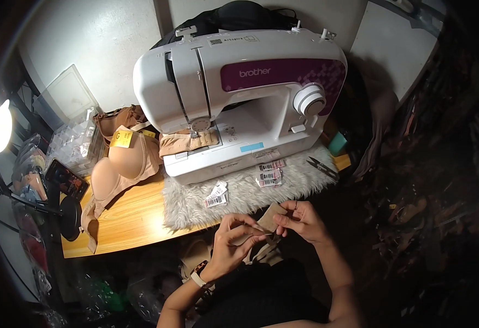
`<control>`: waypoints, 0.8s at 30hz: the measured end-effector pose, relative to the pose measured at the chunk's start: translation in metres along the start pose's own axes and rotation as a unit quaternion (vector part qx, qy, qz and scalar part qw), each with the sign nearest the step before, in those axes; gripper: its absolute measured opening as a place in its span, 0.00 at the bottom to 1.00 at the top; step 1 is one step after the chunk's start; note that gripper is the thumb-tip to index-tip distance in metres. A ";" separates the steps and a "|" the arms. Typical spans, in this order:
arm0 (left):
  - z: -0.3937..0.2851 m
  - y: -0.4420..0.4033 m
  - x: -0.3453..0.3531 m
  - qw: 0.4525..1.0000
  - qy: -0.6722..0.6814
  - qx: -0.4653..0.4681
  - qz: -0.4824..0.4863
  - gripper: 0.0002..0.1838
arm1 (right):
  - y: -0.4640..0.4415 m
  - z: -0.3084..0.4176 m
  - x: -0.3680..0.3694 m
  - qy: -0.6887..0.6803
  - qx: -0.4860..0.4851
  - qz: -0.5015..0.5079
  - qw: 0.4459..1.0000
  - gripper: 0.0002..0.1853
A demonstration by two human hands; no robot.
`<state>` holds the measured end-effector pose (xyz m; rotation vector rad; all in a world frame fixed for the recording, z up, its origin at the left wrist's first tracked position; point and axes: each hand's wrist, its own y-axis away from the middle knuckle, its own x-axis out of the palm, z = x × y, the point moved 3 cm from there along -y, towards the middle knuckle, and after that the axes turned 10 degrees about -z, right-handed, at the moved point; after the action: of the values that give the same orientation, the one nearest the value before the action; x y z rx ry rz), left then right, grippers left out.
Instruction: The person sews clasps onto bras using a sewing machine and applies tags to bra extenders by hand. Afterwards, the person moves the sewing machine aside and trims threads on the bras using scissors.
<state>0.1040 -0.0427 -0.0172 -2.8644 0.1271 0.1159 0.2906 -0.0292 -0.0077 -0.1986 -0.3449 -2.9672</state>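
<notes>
Both hands are close together in front of the table's front edge, holding a beige fabric band (273,215). My left hand (236,239), with a watch (198,273) at its wrist, pinches the band's lower left part. My right hand (299,221) pinches its right side between thumb and fingers. More beige fabric (266,253) hangs below the hands, partly hidden by them. A white sewing machine (217,71) stands behind, with a beige fabric piece (187,143) lying under its needle area.
A grey fur mat (190,202) under the machine bears paper labels (217,195) and black snips (323,167). On the wooden table (135,218) are a beige bra (120,167), a phone (67,179) and a round black lamp base (71,217). A clear plastic box (75,145) stands behind.
</notes>
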 end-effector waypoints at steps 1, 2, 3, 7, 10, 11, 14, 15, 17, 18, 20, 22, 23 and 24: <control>-0.005 -0.004 -0.002 1.000 -0.001 0.026 -0.002 0.03 | -0.002 0.004 0.004 -0.002 0.008 0.012 1.000 0.13; -0.008 -0.005 -0.004 0.999 -0.002 0.051 -0.004 0.03 | -0.004 0.005 0.007 0.000 0.008 0.014 1.000 0.13; 0.001 -0.003 -0.003 0.988 0.133 -0.063 0.034 0.03 | -0.006 0.006 0.011 -0.028 0.002 0.023 0.999 0.13; 0.016 -0.005 -0.008 0.964 0.237 -0.122 0.015 0.10 | -0.007 0.010 0.025 -0.012 -0.141 -0.094 0.985 0.14; 0.015 -0.006 -0.009 0.947 0.282 -0.151 -0.002 0.13 | 0.007 0.027 0.033 0.301 -0.421 -0.119 0.848 0.13; 0.014 -0.004 -0.008 0.947 0.282 -0.152 -0.002 0.13 | 0.011 0.027 0.038 0.312 -0.387 -0.115 0.860 0.12; 0.013 -0.001 -0.004 0.965 0.231 -0.122 -0.009 0.14 | 0.009 0.015 0.039 0.314 -0.372 -0.137 0.863 0.06; 0.014 -0.002 -0.004 0.965 0.228 -0.130 -0.010 0.14 | 0.009 0.017 0.038 0.313 -0.373 -0.138 0.862 0.06; 0.013 -0.003 -0.006 0.965 0.222 -0.138 -0.013 0.14 | 0.008 0.023 0.034 0.279 -0.365 -0.134 0.878 0.06; 0.010 -0.004 -0.007 0.962 0.232 -0.142 -0.024 0.14 | 0.009 0.023 0.032 0.284 -0.376 -0.162 0.867 0.05; 0.008 -0.005 -0.007 0.958 0.245 -0.146 -0.038 0.15 | 0.017 0.027 0.035 0.307 -0.381 -0.185 0.852 0.05; 0.008 -0.005 -0.007 0.955 0.247 -0.159 -0.040 0.16 | 0.014 0.018 0.037 0.333 -0.408 -0.180 0.831 0.05; 0.008 -0.004 -0.007 0.955 0.247 -0.159 -0.039 0.16 | 0.014 0.016 0.038 0.358 -0.433 -0.176 0.808 0.05; 0.010 -0.003 -0.006 0.960 0.231 -0.152 -0.036 0.16 | 0.013 0.016 0.038 0.358 -0.434 -0.177 0.808 0.05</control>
<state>0.0981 -0.0364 -0.0250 -3.1403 0.1015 -0.6038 0.2573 -0.0426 0.0157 0.9720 1.1809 -2.9784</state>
